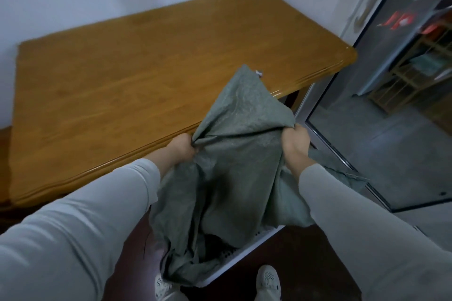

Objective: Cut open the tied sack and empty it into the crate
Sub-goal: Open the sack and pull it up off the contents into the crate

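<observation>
Both sleeves (80, 225) reach forward; my left hand (182, 148) and right hand (294, 145) each bunch sack (234, 159) cloth in closed fingers. It hangs limp, upended over the white crate (247, 255) by my feet. Soft, light now, I judge; gripping corners suits. Table (137, 85) edge crowds left, glass door (381, 115) right.

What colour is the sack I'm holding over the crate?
The sack is a dull grey-green, seen best in the head view.
</observation>
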### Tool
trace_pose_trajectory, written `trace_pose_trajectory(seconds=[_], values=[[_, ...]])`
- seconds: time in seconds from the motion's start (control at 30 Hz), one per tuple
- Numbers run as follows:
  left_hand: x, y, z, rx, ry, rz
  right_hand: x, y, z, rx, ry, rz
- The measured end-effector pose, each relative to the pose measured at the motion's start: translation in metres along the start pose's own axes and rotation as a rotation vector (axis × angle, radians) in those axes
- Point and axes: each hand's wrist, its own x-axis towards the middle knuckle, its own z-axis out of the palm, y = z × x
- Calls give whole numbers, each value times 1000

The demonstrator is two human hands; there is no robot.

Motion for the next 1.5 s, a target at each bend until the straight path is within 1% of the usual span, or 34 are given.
trace_pose_trajectory(seconds=[0.07, 0.17, 0.33, 0.47, 0.5, 0.6, 0.67, 0.77, 0.83, 0.9, 0.97, 1.07, 1.1, 1.13, 1.17, 1.2, 1.27, 1.3, 1.33, 1.37, 1.4, 1.47, 1.5], values=[[-3, -1, -4, -8, 57, 8, 1, -21, -2, 22, 9, -65], [-5, 3, -15, -101, 138, 17, 1, -45, -6, 106, 12, -120], [-15, 5, -8, -143, 155, 28, -6, -32, -12, 85, 23, -59], [-17, 22, -14, -292, 253, 67, 0, -40, -23, 213, 76, -60], [-16, 24, -14, -340, 260, 69, -1, -39, -24, 205, 70, -58], [-22, 19, -3, -421, 221, 14, -7, -28, -27, 36, 35, -29], [-22, 15, -2, -458, 196, -29, -6, -32, -31, -36, 0, -53], [-13, 28, -21, -556, 279, -5, 4, -52, -38, -1, 8, -94], [-10, 40, -29, -652, 302, 16, 12, -55, -43, 20, 29, -72], [-14, 43, -22, -640, 244, -8, 16, -44, -47, -59, 22, -32], [-18, 36, -4, -610, 130, -92, 19, -25, -49, -159, -1, -3], [-16, 28, 9, -643, 2, -181, 23, -14, -49, -184, -94, 17], [-14, 28, 9, -649, -22, -190, 22, -14, -49, -218, -116, -25], [-12, 29, 9, -645, -49, -198, 19, -16, -47, -328, -130, -127], [-10, 30, 9, -638, -80, -203, 13, -17, -43, -491, -150, -294], [-8, 31, 9, -628, -118, -213, 6, -15, -37, -659, -200, -515], [-7, 30, 9, -610, -207, -243, -6, -7, -21, -955, -411, -959], [-7, 28, 8, -603, -263, -260, -8, 0, -11, -1083, -509, -1114], [-7, 25, 8, -596, -334, -272, -8, 9, -2, -1196, -565, -1211], [-8, 22, 9, -592, -417, -276, -4, 18, 8, -1298, -576, -1239], [-9, 16, 10, -588, -496, -281, 1, 26, 18, -1369, -569, -1224], [-10, 9, 12, -591, -619, -275, 10, 36, 35, -1440, -544, -1120], [-8, 5, 14, -600, -643, -272, 12, 41, 44, -1445, -584, -1036]])
